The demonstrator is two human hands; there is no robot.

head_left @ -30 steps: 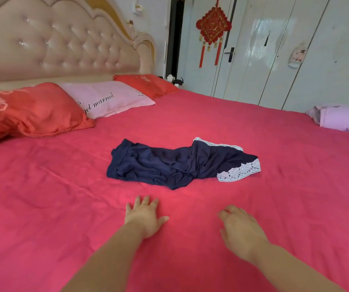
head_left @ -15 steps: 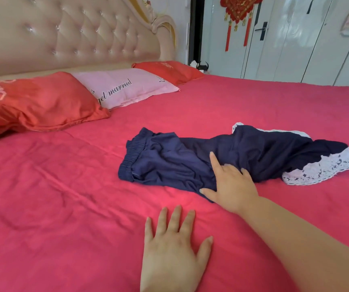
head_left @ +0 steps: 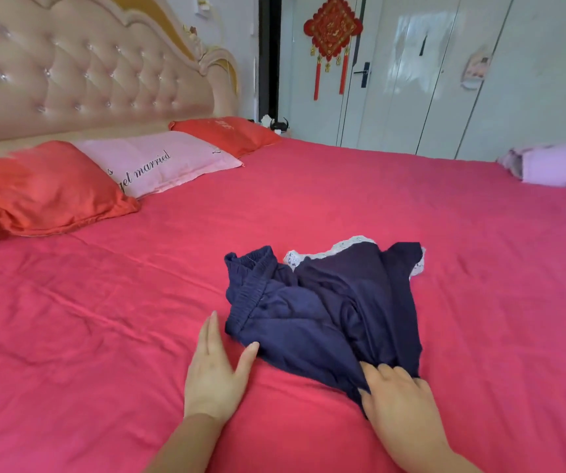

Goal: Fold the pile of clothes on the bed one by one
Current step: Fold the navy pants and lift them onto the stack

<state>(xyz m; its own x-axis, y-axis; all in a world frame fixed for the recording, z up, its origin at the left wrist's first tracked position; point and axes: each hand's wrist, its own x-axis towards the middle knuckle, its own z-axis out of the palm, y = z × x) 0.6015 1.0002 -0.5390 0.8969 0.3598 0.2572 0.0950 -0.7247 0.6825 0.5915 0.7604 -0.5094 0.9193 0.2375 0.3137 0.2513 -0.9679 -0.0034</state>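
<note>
Right hand (head_left: 399, 401): fingertips sat on the near corner of the navy shorts (head_left: 326, 308), cloth puckered toward them; pinch or mere press could not be told. Left hand (head_left: 213, 370) lay flat on the red sheet (head_left: 104, 319), fingers straight, thumb touching the shorts' waistband-side edge. Shorts lay bunched just beyond both hands. Judgement: the garment needed spreading and smoothing before any fold.

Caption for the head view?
Right hand grips bunched navy lace-trimmed shorts on a red bed sheet; left hand lies flat, thumb at their edge.
</note>
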